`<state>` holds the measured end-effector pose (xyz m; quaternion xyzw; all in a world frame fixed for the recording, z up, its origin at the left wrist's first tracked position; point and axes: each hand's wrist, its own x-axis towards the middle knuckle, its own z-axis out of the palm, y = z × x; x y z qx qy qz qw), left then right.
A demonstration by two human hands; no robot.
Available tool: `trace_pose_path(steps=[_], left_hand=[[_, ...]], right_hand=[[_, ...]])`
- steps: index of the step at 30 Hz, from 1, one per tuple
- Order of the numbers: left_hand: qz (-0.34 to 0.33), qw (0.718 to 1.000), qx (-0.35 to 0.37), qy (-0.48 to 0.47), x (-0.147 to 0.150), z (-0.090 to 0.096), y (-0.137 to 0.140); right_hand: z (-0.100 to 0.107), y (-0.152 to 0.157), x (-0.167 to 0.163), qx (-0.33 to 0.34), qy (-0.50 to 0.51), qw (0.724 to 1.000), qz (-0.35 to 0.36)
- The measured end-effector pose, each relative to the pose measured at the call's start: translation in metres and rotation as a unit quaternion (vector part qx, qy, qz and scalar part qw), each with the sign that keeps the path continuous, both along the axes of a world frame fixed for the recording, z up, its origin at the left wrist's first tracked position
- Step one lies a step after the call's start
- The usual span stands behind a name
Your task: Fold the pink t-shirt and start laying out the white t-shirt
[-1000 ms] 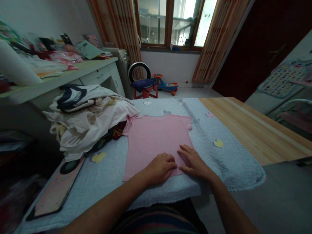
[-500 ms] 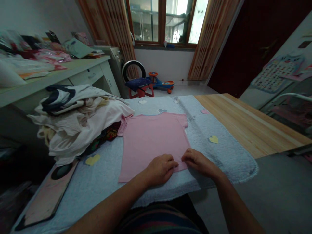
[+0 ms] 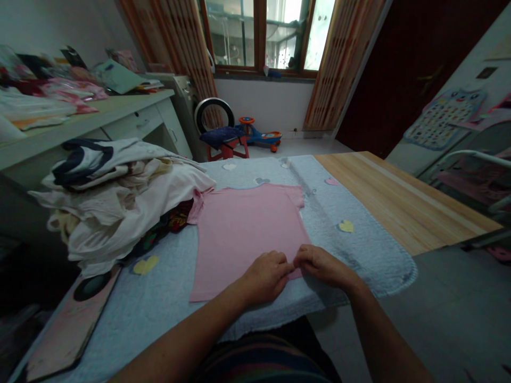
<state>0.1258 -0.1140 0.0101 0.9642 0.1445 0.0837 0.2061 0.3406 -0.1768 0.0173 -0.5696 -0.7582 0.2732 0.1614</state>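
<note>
A pink short-sleeved T-shirt (image 3: 247, 229) lies spread out on a light blue quilted cover (image 3: 167, 319), its neckline away from me and its hem towards me. Near the hem's right part rests my left hand (image 3: 268, 276), fingers curled together on the fabric. My right hand (image 3: 321, 266) pinches the hem close to its right corner. The fingertips of both hands almost meet there, and the bit of cloth between them is mostly hidden. The shirt's left sleeve touches a heap of clothes.
A heap of white and dark clothes (image 3: 131, 197) sits at the left, beside a pinkish flat board (image 3: 67, 330) with a dark oval. Bare wooden tabletop (image 3: 399, 202) shows at the right. Beyond are a red stool (image 3: 227, 149), a blue ride-on toy (image 3: 259, 137) and a cluttered white desk (image 3: 131, 117).
My right hand has moved slightly left along the hem, closing the gap to my left hand. The view has shifted a little; the shirt stays flat.
</note>
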Motion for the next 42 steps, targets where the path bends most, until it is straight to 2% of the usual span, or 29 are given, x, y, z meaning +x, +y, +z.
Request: trace_pose_path(steps=[7, 19, 21, 23, 26, 28, 31, 34, 38, 42], left_hand=[[0.003, 1.000, -0.003, -0.015, 0.000, -0.010, -0.001], [0.003, 1.000, 0.003, -0.031, 0.004, -0.009, -0.007], [0.003, 1.000, 0.004, -0.030, 0.004, -0.011, -0.008], [0.003, 1.000, 0.006, -0.029, 0.004, -0.012, -0.008], [-0.004, 1.000, 0.005, -0.030, 0.004, -0.013, -0.008], [-0.006, 0.999, 0.000, -0.035, 0.004, -0.013, -0.007], [-0.005, 0.999, -0.009, -0.046, 0.003, -0.011, -0.007], [-0.004, 0.998, -0.018, -0.059, 0.002, -0.013, -0.007], [0.006, 0.996, -0.032, -0.078, 0.003, -0.021, -0.006], [0.058, 0.993, -0.036, -0.094, 0.005, -0.026, -0.005]], right_hand=[[0.003, -0.004, 0.009, -0.031, 0.003, 1.000, -0.004], [0.013, 0.001, 0.007, -0.111, -0.033, 0.993, -0.037], [0.011, 0.005, 0.006, -0.082, -0.043, 0.994, -0.062], [0.005, 0.013, 0.003, -0.005, -0.053, 0.993, -0.107], [-0.013, 0.027, -0.004, 0.113, -0.053, 0.981, -0.147], [-0.027, 0.034, -0.009, 0.161, -0.061, 0.972, -0.160], [-0.043, 0.036, -0.013, 0.163, -0.116, 0.965, -0.169], [-0.050, 0.033, -0.011, 0.142, -0.165, 0.959, -0.184], [-0.046, 0.037, -0.007, 0.119, -0.208, 0.947, -0.212], [-0.039, 0.053, -0.010, 0.116, -0.219, 0.945, -0.213]])
